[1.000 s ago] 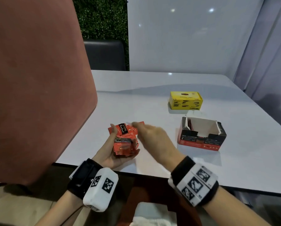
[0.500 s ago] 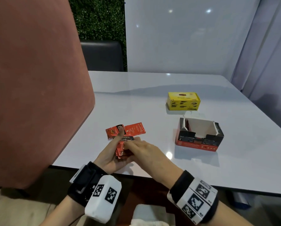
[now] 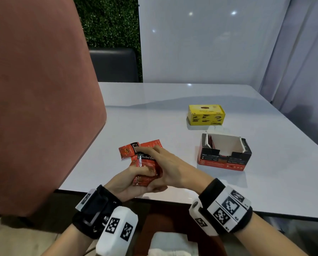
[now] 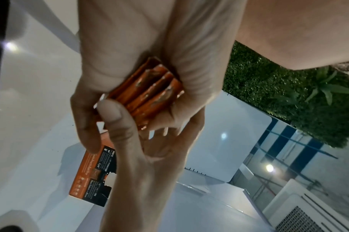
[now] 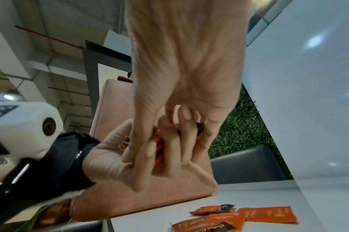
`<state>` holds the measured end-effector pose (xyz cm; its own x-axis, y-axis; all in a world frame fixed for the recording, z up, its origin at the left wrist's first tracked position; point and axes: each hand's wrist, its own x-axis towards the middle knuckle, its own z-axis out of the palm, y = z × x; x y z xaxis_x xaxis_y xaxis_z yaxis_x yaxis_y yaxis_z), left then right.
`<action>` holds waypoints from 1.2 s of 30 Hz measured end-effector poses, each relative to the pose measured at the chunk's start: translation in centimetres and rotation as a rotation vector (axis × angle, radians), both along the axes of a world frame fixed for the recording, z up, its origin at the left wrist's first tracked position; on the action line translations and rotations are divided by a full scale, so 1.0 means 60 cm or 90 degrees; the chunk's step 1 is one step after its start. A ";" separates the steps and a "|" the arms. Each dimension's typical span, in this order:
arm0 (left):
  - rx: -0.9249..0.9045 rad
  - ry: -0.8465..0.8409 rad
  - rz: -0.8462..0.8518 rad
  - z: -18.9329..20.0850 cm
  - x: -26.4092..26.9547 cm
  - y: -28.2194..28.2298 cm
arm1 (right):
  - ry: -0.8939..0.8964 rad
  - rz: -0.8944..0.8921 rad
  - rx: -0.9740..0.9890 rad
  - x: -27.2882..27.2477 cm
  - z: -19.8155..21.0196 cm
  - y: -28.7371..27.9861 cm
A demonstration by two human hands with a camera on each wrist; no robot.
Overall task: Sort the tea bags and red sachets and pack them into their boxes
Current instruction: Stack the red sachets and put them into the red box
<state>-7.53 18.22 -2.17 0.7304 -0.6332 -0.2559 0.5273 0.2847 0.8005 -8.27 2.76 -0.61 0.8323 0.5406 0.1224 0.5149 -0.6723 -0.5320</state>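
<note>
A stack of red sachets (image 3: 147, 168) stands on edge between my two hands just above the table's near edge. My left hand (image 3: 141, 175) cups it from below, thumb on its face. My right hand (image 3: 154, 154) grips it from the right and top, fingers curled over it. In the left wrist view the stack of sachets (image 4: 149, 92) shows its edges, several thick. Loose red sachets (image 3: 127, 152) lie flat on the table behind the hands, also in the right wrist view (image 5: 268, 214). The open red-and-black box (image 3: 224, 155) stands to the right, a few sachets upright at its left wall. The yellow tea box (image 3: 206, 115) is closed behind it.
A large pink chair back (image 3: 36, 100) fills the left and overhangs the table's left edge. The white table (image 3: 173, 111) runs on to the right. A dark chair (image 3: 115, 65) and a white wall panel (image 3: 209, 43) stand at the far side.
My right hand went from reaching over the sachets to gripping the stack together with my left hand. Both hands dipped toward the loose sachets, then drew back toward the near edge.
</note>
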 end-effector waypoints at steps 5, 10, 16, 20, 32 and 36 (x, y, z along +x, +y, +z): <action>0.110 -0.127 -0.129 0.017 0.003 -0.008 | 0.135 -0.002 0.113 -0.023 0.051 -0.035; 0.292 -0.306 -0.269 0.045 0.026 -0.062 | 0.095 -0.029 0.052 -0.032 0.083 -0.091; 0.354 -0.390 -0.222 0.079 0.070 -0.169 | -0.066 -0.198 0.133 -0.026 0.113 -0.191; 0.551 -0.666 -0.203 0.091 0.121 -0.210 | -0.161 -0.323 -0.014 0.007 0.123 -0.281; 0.634 -0.732 -0.230 0.008 0.158 -0.286 | -0.086 -0.122 -0.497 0.042 0.044 -0.294; 0.619 -0.670 -0.207 0.006 0.154 -0.285 | -0.039 -0.104 -0.395 0.059 0.027 -0.286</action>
